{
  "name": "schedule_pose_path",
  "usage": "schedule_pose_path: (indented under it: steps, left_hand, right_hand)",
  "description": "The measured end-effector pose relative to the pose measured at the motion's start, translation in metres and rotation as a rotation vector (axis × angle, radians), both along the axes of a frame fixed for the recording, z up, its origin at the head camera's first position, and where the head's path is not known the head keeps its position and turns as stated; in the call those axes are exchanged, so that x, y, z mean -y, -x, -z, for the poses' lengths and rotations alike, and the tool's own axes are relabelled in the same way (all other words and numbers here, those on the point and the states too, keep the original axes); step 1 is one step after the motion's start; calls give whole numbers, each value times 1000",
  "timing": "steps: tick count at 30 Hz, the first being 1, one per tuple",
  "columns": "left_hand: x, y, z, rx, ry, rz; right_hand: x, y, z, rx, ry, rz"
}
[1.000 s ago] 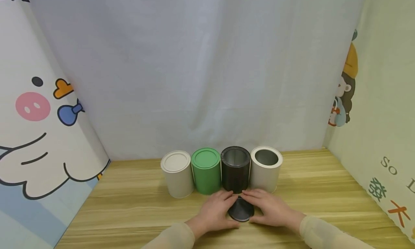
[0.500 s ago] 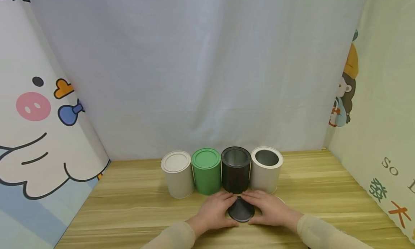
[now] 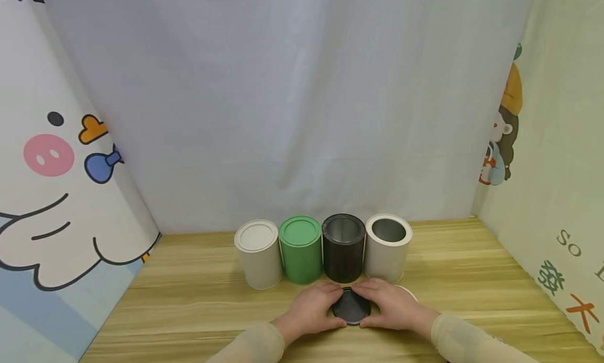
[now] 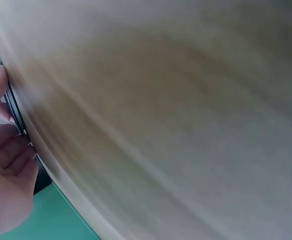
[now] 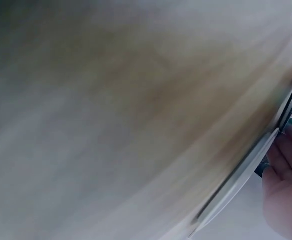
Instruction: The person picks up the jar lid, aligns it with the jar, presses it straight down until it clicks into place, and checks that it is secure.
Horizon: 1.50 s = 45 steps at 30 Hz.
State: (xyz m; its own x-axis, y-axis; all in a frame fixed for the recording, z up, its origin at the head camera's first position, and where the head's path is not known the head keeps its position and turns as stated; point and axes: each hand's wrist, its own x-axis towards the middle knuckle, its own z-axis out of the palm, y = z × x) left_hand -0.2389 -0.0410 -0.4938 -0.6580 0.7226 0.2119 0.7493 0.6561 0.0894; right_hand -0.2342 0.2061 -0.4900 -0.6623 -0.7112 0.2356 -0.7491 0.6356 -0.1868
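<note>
A round black lid (image 3: 351, 306) lies on the table just in front of the open black can (image 3: 343, 263). From its left side my left hand (image 3: 317, 308) holds the rim between thumb and fingers. My right hand (image 3: 391, 306) grips the opposite side the same way. Both thumbs are at the near edge, the fingers at the far edge. The left wrist view shows the lid's thin dark edge (image 4: 15, 110) by the fingertips. A white lid (image 5: 235, 182) lies beside the right hand, mostly hidden by it in the head view.
Left of the black can stand a green can (image 3: 301, 258) and a white can (image 3: 259, 260), both with lids on. To its right is an open white can (image 3: 387, 258). The row stands near the back of the wooden table (image 3: 189, 289), before a pale curtain (image 3: 283, 116).
The hands and black lid have shifted very slightly toward me. More of the white lid's edge shows behind the right hand than a second ago. The cans have not moved.
</note>
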Motion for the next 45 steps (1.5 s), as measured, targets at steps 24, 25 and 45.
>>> schedule_pose_path:
  steps: [24, 25, 45]
  left_hand:
    - [10, 1, -18, 69, -97, 72]
    - [10, 1, -20, 71, -106, 78]
    - [18, 0, -71, 4, -325, 117]
  right_hand:
    - [-2, -4, -9, -98, 186, -64]
    - [-2, -4, -10, -110, 193, -71]
    - [-1, -5, -65, -157, 261, -51]
